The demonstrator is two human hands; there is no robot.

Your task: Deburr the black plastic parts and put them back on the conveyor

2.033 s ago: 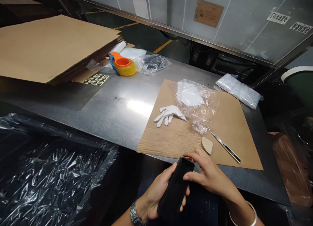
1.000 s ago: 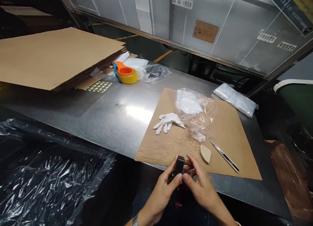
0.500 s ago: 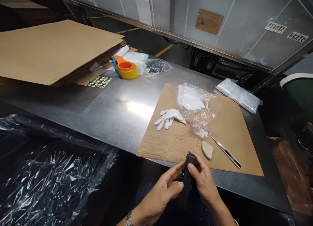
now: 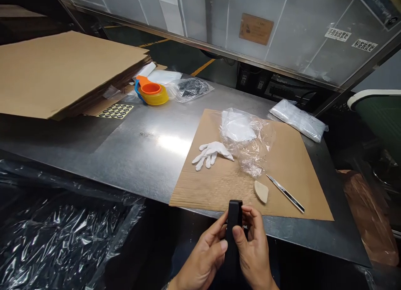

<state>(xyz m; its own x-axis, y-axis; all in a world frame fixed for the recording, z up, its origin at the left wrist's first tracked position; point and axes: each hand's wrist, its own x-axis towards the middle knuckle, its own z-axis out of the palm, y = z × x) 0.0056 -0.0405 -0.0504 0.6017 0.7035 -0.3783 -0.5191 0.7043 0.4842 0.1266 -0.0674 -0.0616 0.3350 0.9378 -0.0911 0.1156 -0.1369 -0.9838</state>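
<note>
A long black bar-shaped part is held upright between both hands, just in front of the table's near edge; its lower end fades into dark surroundings. My left hand grips its left side with thumb and fingers. On the right side, my right hand is closed on it, thumb against the face toward me. Beyond the hands, a beige wedge-shaped block lies on the cardboard sheet. Beside it rests a slim utility knife. A white glove and a clear plastic bag with white material lie farther back.
Stacked cardboard covers the metal table's left end. Near it are a yellow tape roll with orange holder, a sticker sheet and a bagged dark item. A white plastic packet lies back right; black plastic sheeting fills the lower left.
The black part has turned, so a plain face now shows instead of the side with markings. My hands shifted slightly left and down with it. The camera view moved a little.
</note>
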